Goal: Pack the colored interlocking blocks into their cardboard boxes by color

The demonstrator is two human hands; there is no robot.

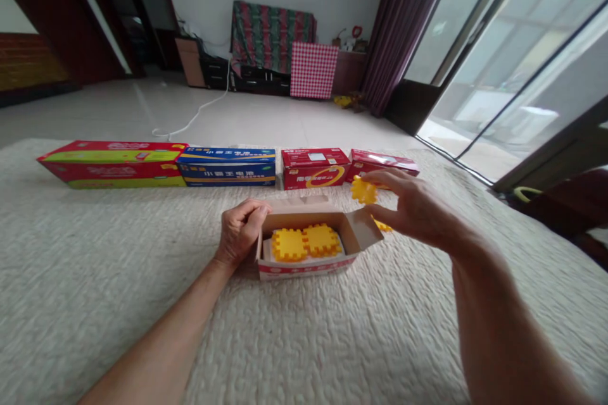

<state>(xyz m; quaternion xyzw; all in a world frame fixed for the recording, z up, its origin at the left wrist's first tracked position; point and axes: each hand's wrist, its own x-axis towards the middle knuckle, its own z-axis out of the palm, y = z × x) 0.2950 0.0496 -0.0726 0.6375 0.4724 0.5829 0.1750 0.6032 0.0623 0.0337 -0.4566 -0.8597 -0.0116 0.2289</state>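
Note:
An open cardboard box [306, 271] sits on the quilted cover in front of me, flaps folded outward. Inside it, two yellow toothed plastic pieces [289, 245] lie side by side. My left hand [241, 228] is closed on the box's left edge. To the right and above the box, my right hand [413, 205] pinches another yellow toothed piece [363, 190] between thumb and fingers. Part of one more yellow piece [384, 226] shows below that hand, mostly hidden by the hand and the right flap.
Behind the box stands a row: a red and green box [123, 168], a blue box [227, 168], a red box [315, 169] and another red box [387, 162]. Farther off are a cloth-draped cabinet [270, 38], a white cord [199, 111] and a glass door [517, 69].

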